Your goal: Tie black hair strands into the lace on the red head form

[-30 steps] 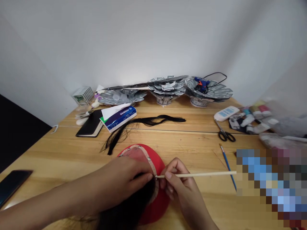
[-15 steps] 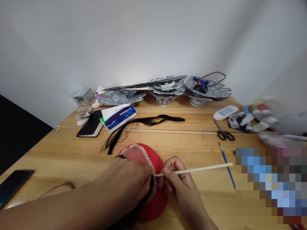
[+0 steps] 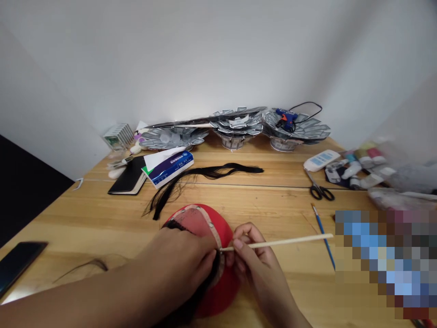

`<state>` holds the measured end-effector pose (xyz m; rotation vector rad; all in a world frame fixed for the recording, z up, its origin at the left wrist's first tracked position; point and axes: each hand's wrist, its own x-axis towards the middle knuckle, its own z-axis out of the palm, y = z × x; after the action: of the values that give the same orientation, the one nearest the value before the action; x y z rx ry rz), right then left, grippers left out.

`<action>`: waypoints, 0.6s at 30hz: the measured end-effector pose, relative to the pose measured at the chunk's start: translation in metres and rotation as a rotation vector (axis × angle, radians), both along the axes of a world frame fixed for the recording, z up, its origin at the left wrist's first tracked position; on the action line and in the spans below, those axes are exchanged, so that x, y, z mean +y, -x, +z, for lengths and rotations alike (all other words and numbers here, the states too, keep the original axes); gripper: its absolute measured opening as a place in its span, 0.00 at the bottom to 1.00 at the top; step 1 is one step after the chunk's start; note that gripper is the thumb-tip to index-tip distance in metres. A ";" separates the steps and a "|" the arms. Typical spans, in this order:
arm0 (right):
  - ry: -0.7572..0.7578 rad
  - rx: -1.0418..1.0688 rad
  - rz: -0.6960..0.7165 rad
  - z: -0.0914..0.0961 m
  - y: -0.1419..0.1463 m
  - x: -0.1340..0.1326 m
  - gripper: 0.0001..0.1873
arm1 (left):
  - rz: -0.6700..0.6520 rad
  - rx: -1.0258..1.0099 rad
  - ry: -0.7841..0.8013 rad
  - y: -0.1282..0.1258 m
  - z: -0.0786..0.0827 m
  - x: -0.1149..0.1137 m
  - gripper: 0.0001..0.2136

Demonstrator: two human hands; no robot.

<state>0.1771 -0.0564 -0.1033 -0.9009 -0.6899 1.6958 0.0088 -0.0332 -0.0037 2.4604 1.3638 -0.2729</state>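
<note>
The right hand (image 3: 253, 257) pinches a stick (image 3: 290, 241) that could slip and snag the black hair (image 3: 195, 301) if the left hand (image 3: 187, 251), whose grip I can't tell, wobbles.

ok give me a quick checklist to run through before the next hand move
1. Pale stick gripped: ok, the right hand holds it between thumb and fingers.
2. Stick's tip at the pale band on the red form: ok, beside the left fingertips.
3. Left hand on the black hair: ok.
4. Hair caught by the tip: cannot tell, too small.
5. Table free of stray hair: not ok, a dark wisp lies on it.
6. Scissors away from both hands: ok.
</note>
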 end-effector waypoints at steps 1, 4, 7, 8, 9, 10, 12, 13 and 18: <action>0.002 0.000 -0.001 0.001 0.000 0.000 0.20 | -0.001 0.014 0.013 0.001 -0.001 0.002 0.13; 0.006 0.001 -0.004 0.002 0.000 -0.001 0.19 | -0.002 0.077 0.055 0.000 0.000 0.006 0.15; 0.012 0.010 0.000 0.001 0.000 0.000 0.18 | -0.006 0.134 0.074 -0.003 0.004 0.007 0.16; 0.013 0.014 0.001 0.001 0.000 0.000 0.18 | -0.008 0.152 0.077 -0.005 0.005 0.007 0.16; 0.013 0.019 0.003 0.000 0.000 0.000 0.17 | -0.012 0.167 0.075 -0.006 0.006 0.007 0.16; 0.012 0.024 0.004 -0.001 0.000 0.001 0.18 | -0.014 0.182 0.072 -0.007 0.007 0.007 0.16; 0.005 0.033 0.005 -0.003 0.001 0.002 0.19 | -0.019 0.215 0.068 -0.011 0.010 0.007 0.16; 0.001 0.035 0.005 -0.004 0.001 0.003 0.19 | -0.025 0.235 0.066 -0.013 0.011 0.007 0.15; -0.009 0.041 0.003 -0.006 0.003 0.006 0.23 | -0.128 0.350 0.083 -0.023 0.017 0.003 0.16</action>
<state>0.1742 -0.0507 -0.1093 -0.8573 -0.6712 1.7080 0.0317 -0.0304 0.0130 2.5163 1.2897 -0.8065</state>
